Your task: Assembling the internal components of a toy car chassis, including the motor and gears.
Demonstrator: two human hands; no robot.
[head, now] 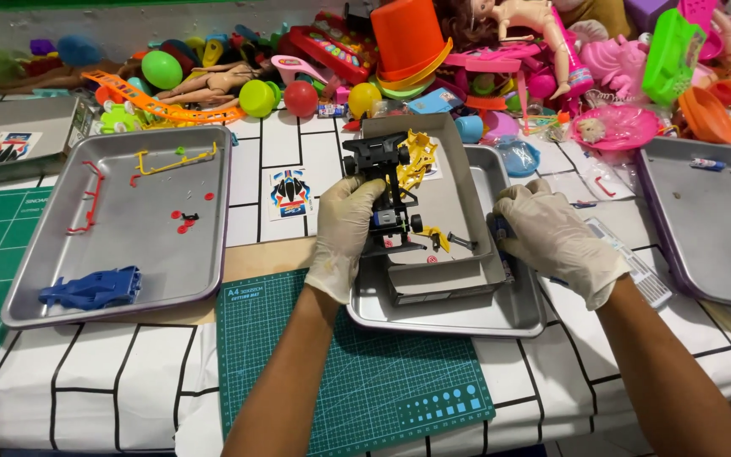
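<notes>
Your left hand (344, 233) grips the black car chassis (387, 199); right hand (552, 237) clamps the box (458, 195). Blue body (90, 289) not on yet.

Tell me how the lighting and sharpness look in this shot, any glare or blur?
Head view: even overhead light and soft shadows; mild sheen on the left metal tray, no harsh glare. The gloved left hand on the black toy car chassis and the gloved right hand look sharp. The toy pile along the top is slightly softer, and the table's grid lines bow a little toward the edges.
</notes>
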